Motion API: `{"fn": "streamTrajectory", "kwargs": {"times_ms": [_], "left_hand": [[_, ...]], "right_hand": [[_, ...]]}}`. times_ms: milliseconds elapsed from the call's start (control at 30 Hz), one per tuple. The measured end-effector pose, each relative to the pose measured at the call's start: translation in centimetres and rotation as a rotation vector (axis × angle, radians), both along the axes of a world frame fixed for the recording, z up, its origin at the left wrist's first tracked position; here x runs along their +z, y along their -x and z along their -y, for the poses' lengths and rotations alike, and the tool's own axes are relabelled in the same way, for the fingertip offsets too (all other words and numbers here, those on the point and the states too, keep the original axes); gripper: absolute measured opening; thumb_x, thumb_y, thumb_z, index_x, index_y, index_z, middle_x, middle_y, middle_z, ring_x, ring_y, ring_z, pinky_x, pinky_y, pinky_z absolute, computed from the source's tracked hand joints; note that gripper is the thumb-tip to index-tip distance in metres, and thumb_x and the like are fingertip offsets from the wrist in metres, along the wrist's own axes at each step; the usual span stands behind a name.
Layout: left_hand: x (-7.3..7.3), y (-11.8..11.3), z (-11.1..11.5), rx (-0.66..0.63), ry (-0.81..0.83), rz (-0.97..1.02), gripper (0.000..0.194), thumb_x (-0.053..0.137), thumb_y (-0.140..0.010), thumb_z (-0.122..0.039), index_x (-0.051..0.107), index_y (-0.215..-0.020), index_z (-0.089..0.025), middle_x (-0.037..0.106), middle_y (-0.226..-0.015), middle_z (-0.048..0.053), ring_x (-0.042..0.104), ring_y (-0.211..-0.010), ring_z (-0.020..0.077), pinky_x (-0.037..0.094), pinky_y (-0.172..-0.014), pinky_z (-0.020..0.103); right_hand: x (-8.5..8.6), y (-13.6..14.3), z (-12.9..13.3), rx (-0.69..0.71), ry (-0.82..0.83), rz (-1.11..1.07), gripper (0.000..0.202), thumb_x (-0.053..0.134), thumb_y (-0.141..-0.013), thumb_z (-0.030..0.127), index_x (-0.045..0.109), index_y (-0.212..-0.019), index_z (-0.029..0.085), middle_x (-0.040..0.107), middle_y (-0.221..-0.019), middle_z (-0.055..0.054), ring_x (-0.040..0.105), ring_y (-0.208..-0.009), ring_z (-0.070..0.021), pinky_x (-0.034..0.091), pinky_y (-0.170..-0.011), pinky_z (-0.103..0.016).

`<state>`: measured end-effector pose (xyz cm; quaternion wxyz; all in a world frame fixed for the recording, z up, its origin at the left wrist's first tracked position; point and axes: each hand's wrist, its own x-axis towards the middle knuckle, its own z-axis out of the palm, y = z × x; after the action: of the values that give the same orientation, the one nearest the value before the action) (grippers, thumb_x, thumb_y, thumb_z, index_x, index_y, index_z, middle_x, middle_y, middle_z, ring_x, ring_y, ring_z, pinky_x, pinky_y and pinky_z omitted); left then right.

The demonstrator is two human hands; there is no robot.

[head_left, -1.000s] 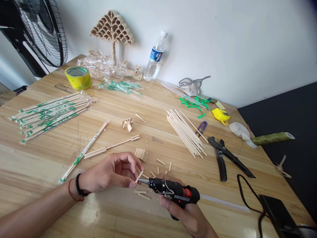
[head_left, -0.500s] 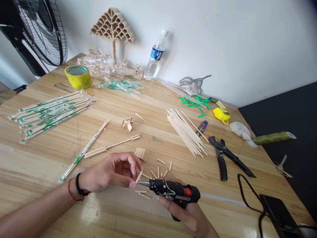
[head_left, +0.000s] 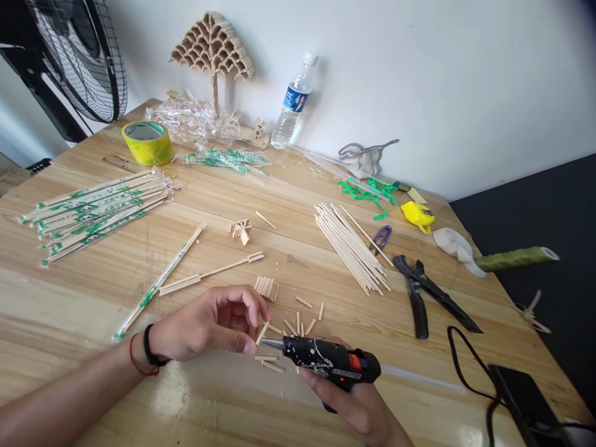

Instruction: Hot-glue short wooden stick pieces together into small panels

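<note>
Pinched between the thumb and fingers of my left hand (head_left: 218, 323) is a short wooden stick (head_left: 262, 333). My right hand (head_left: 349, 397) is wrapped round a black glue gun (head_left: 326, 360) with a small red light, a clear glue stick (head_left: 419, 375) coming out of its back. The metal nozzle touches or nearly touches the held stick. Several short stick pieces (head_left: 321, 310) lie scattered behind and beneath the gun. A small block of joined sticks (head_left: 267, 288) sits just beyond my left fingers, and a small cross-shaped stick piece (head_left: 240, 231) lies farther back.
Long bare sticks (head_left: 351, 248), black cutters (head_left: 419, 279) and purple snips (head_left: 382, 236) lie on the right. Wrapped chopsticks (head_left: 102, 211) and yellow tape (head_left: 148, 146) are on the left. A bottle (head_left: 294, 102) and stick tree (head_left: 212, 56) stand behind. A black cable (head_left: 459, 366) curves at right.
The glue gun has shifted very slightly to the right relative to the stick in my left hand. Both hands keep their grips, and the camera view has moved slightly.
</note>
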<state>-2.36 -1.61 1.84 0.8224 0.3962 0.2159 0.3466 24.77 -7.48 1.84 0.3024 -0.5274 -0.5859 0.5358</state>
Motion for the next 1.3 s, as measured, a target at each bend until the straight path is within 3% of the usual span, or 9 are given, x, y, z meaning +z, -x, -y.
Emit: {"fn": "streamTrajectory", "kwargs": {"times_ms": [133,300,433,667,833,967,1067,1300], "left_hand": [[0.0,-0.1,0.0,0.001,0.012,0.010,0.022,0.087,-0.080,-0.006,0.069,-0.090,-0.016,0.065,-0.108,0.003,0.061,-0.078,0.0085,0.049,-0.071,0.022],[0.0,0.0,0.0,-0.004,0.025,-0.007,0.026,0.087,-0.080,-0.006,0.070,-0.097,-0.018,0.066,-0.109,0.003,0.062,-0.077,0.0082,0.048,-0.070,0.022],[0.2,0.0,0.0,0.005,0.037,-0.023,0.027,0.089,-0.079,-0.008,0.069,-0.095,-0.017,0.067,-0.109,0.003,0.061,-0.076,0.0085,0.048,-0.070,0.023],[0.4,0.0,-0.1,0.002,0.036,-0.052,0.027,0.090,-0.079,-0.011,0.069,-0.095,-0.018,0.068,-0.107,0.003,0.061,-0.076,0.0094,0.046,-0.070,0.023],[0.6,0.1,-0.1,0.000,0.036,-0.087,0.030,0.090,-0.080,-0.015,0.070,-0.102,-0.018,0.066,-0.085,-0.001,0.061,-0.075,0.0114,0.045,-0.070,0.024],[0.7,0.1,-0.1,-0.003,0.054,-0.106,0.032,0.091,-0.080,-0.018,0.069,-0.104,-0.017,0.066,-0.081,-0.001,0.061,-0.075,0.0127,0.044,-0.070,0.024],[0.7,0.1,-0.1,-0.009,0.054,-0.104,0.032,0.091,-0.081,-0.018,0.069,-0.104,-0.017,0.067,-0.081,-0.001,0.061,-0.075,0.0127,0.043,-0.069,0.025],[0.5,0.0,-0.1,-0.019,0.050,-0.098,0.033,0.091,-0.080,-0.018,0.068,-0.104,-0.017,0.067,-0.081,-0.001,0.062,-0.075,0.0123,0.043,-0.069,0.024]], "right_hand": [[-0.7,-0.5,0.1,-0.017,-0.001,-0.021,0.046,0.074,-0.088,0.063,0.080,-0.101,0.020,0.076,-0.094,-0.012,0.069,-0.092,-0.0304,0.057,-0.089,-0.043],[-1.5,-1.1,0.1,-0.028,0.065,-0.095,0.046,0.082,-0.081,0.059,0.079,-0.102,0.019,0.072,-0.080,-0.010,0.070,-0.086,-0.0312,0.060,-0.079,-0.043],[-1.6,-1.1,0.2,-0.041,0.112,-0.141,0.046,0.080,-0.083,0.061,0.078,-0.100,0.018,0.070,-0.073,-0.008,0.069,-0.081,-0.0298,0.060,-0.073,-0.041],[-1.4,-0.5,-0.1,-0.030,0.082,-0.144,0.044,0.074,-0.088,0.063,0.077,-0.087,0.019,0.069,-0.078,-0.009,0.067,-0.085,-0.0305,0.059,-0.078,-0.043],[-1.5,-0.6,0.0,-0.032,0.136,-0.202,0.046,0.079,-0.083,0.063,0.077,-0.095,0.019,0.067,-0.073,-0.007,0.066,-0.077,-0.0281,0.058,-0.073,-0.041],[-1.6,-0.9,0.2,-0.033,0.181,-0.216,0.053,0.080,-0.081,0.065,0.076,-0.108,0.020,0.068,-0.073,-0.006,0.065,-0.069,-0.0254,0.058,-0.070,-0.041],[-1.6,-1.0,0.3,-0.050,0.179,-0.199,0.054,0.082,-0.081,0.063,0.076,-0.112,0.020,0.070,-0.077,-0.007,0.068,-0.073,-0.0264,0.059,-0.072,-0.041],[-0.8,-0.5,0.0,-0.044,0.076,-0.097,0.041,0.080,-0.086,0.058,0.079,-0.097,0.019,0.072,-0.082,-0.010,0.069,-0.090,-0.0309,0.060,-0.082,-0.042]]}}
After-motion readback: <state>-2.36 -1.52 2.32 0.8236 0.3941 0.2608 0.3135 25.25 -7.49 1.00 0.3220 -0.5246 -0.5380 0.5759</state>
